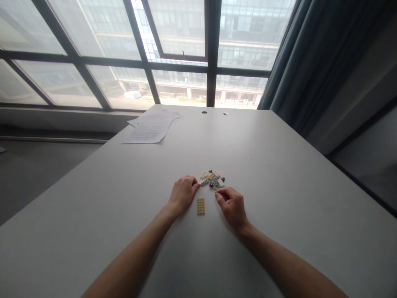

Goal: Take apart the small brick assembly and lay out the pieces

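Note:
A tan studded building-brick plate [201, 206] lies flat on the table between my two wrists. Just beyond it is a small pile of loose toy bricks [212, 178] in white, grey, tan and black. My left hand [185, 190] rests at the pile's left edge, fingers curled together, its tips against a small piece there. At the pile's near right side, my right hand [231, 205] has thumb and index finger brought together beside a tan piece. Whatever lies between the fingertips of either hand is too small to make out.
The white table [273, 165] reaches to the windows. Printed papers [150, 127] lie at its far left, and two round cable holes [204, 112] sit near the far edge. A dark curtain [297, 62] hangs at the right.

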Tool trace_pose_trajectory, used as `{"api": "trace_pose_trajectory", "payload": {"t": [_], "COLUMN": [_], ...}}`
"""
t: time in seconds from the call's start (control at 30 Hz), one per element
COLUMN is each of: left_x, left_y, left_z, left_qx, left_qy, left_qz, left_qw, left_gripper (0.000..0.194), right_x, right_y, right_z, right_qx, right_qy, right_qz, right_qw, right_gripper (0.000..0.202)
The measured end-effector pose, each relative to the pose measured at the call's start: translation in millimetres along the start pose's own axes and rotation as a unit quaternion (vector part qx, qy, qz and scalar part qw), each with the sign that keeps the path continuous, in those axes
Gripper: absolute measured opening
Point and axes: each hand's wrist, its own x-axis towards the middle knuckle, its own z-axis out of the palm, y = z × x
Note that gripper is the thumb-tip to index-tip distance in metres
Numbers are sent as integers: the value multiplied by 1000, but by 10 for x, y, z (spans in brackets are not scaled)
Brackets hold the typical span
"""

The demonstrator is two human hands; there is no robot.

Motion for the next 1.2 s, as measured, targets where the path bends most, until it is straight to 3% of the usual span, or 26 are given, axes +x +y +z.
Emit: {"api": "trace_pose_trajectory", "payload": {"t": [0.17, 0.3, 0.47, 0.73, 0.93, 1.2], "left_x": [-146, -384, -564, -575, -604, -612], "left_y": [32, 97, 119, 16, -1, -17], "left_z": [-60, -96, -75, 32, 42, 53], "left_qx": [-40, -68, -54, -90, -116, -122], "left_qy": [15, 67, 144, 222, 258, 248], "left_qz": [20, 138, 239, 275, 272, 273], "left_qw": [999, 986, 959, 931, 920, 921], "left_gripper": [19, 16, 15, 6, 5, 7], "right_x": [29, 106, 114, 65, 51, 43], "right_y": [-9, -48, -93, -61, -50, -30], "right_z": [-6, 12, 30, 39, 16, 22], "right_qx": [61, 239, 313, 345, 356, 320], "right_qy": [1, -23, -61, -46, -87, -101], "right_qz": [33, 104, 130, 145, 129, 96], "right_qw": [998, 965, 939, 926, 922, 937], "right_gripper": [14, 33, 24, 24, 21, 17]}}
